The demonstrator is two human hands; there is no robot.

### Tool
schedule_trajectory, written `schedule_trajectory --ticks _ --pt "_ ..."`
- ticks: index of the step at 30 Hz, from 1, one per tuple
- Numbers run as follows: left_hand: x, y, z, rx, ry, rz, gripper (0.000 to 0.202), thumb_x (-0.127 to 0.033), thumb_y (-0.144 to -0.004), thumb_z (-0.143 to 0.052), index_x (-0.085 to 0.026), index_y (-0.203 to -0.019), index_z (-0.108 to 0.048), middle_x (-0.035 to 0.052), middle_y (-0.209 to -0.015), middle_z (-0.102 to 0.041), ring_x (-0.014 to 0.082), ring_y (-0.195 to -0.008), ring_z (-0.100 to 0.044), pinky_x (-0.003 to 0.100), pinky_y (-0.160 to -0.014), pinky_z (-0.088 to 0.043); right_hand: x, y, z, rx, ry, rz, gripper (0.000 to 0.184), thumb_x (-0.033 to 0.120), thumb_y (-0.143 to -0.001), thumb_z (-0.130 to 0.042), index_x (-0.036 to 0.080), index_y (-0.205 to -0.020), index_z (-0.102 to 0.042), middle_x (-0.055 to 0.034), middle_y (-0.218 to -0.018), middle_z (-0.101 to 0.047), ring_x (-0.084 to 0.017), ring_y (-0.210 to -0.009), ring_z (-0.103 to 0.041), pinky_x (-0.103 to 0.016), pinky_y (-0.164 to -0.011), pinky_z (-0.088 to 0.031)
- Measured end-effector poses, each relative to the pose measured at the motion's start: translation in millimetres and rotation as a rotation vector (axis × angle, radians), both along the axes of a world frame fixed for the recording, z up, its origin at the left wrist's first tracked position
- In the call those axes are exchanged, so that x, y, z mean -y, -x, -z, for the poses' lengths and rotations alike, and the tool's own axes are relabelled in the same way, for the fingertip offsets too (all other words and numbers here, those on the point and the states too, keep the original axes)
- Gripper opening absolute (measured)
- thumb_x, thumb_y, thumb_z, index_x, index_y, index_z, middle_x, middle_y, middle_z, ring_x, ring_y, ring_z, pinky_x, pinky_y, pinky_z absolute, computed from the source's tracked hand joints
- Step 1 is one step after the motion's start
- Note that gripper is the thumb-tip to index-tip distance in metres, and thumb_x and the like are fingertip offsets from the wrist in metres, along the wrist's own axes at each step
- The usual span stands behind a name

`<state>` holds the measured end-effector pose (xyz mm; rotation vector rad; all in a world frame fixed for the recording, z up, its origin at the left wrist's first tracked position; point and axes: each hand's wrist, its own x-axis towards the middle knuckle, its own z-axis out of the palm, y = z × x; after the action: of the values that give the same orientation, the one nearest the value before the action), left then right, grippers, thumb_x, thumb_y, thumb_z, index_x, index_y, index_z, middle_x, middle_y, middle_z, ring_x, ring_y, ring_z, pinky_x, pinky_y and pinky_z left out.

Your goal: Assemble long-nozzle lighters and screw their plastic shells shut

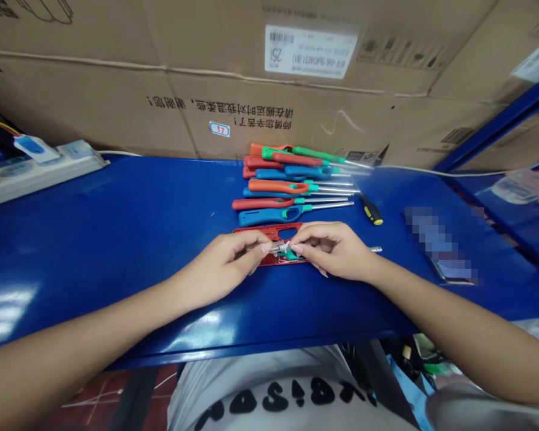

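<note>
My left hand (pixel 227 260) is closed, thumb and fingers pinching a small clear lighter tank (pixel 276 247). Opposite it, my right hand (pixel 336 250) is also closed, its fingertips pressed together at the tank's right end; whatever small part they grip is mostly covered. Beneath both hands lies an opened red lighter casing (pixel 270 231), with a green piece and a thin wire showing inside. A metal tube end (pixel 376 249) sticks out past my right wrist.
Several long-nosed lighters (pixel 273 187) in red, blue, orange and green are piled behind my hands. A black-and-yellow screwdriver (pixel 371 211) lies to their right, then a phone (pixel 440 245). A power strip (pixel 40 170) sits at the left, and cardboard boxes (pixel 117 102) wall off the back.
</note>
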<state>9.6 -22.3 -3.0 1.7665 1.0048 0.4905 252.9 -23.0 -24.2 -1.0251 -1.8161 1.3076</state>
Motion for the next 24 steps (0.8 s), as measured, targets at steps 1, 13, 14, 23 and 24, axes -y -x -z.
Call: schedule_trajectory --ticks 1,13,14,23,24 --pt "-0.3 0.0 0.2 0.0 0.0 0.003 0.034 -0.046 -0.1 -0.046 -0.018 -0.09 -0.062 -0.0027 -0.069 -0.052 0.0136 -0.063 -0.047 0.025 -0.059 -0.037 -0.1 -0.2 0.2 0.0 0.002 -0.002 0.021 0.036 -0.09 -0.068 0.015 -0.095 -0.07 -0.0021 -0.085 -0.064 -0.003 -0.042 -0.054 -0.015 -0.035 -0.046" --pt "0.8 -0.7 -2.0 0.007 0.01 0.001 0.033 -0.046 -0.099 -0.047 -0.018 -0.088 -0.061 -0.003 -0.068 -0.051 0.0131 -0.061 -0.046 0.024 -0.058 -0.036 0.6 -0.1 0.0 0.005 -0.006 0.003 0.023 0.038 -0.089 -0.068 0.016 -0.096 -0.07 -0.0027 -0.087 -0.066 -0.004 -0.042 -0.053 -0.017 -0.035 -0.044" --pt "0.7 -0.6 -2.1 0.008 0.011 0.0 0.033 -0.046 -0.099 -0.047 -0.018 -0.088 -0.061 -0.0031 -0.068 -0.052 0.013 -0.061 -0.046 0.024 -0.057 -0.036 0.8 0.2 -0.3 0.004 -0.006 0.007 0.023 0.038 -0.089 -0.068 0.016 -0.094 -0.07 -0.0027 -0.087 -0.066 -0.004 -0.042 -0.053 -0.017 -0.035 -0.043" --pt "0.5 -1.6 0.6 0.0 0.02 0.01 0.032 -0.045 -0.1 -0.047 -0.018 -0.089 -0.062 -0.0034 -0.068 -0.051 0.0129 -0.062 -0.045 0.025 -0.058 -0.036 0.2 2.4 -3.8 0.047 -0.071 0.018 0.017 0.032 -0.092 -0.065 0.016 -0.088 -0.07 0.001 -0.068 -0.061 -0.005 -0.047 -0.047 -0.018 -0.04 -0.037" --pt "0.4 -2.0 0.8 0.002 0.023 0.01 0.032 -0.044 -0.1 -0.047 -0.018 -0.089 -0.062 -0.0034 -0.068 -0.051 0.0129 -0.062 -0.045 0.025 -0.059 -0.036 0.0 2.6 -3.9 0.049 -0.085 0.017 0.017 0.031 -0.092 -0.064 0.016 -0.088 -0.07 0.0006 -0.069 -0.062 -0.005 -0.047 -0.047 -0.018 -0.041 -0.037"
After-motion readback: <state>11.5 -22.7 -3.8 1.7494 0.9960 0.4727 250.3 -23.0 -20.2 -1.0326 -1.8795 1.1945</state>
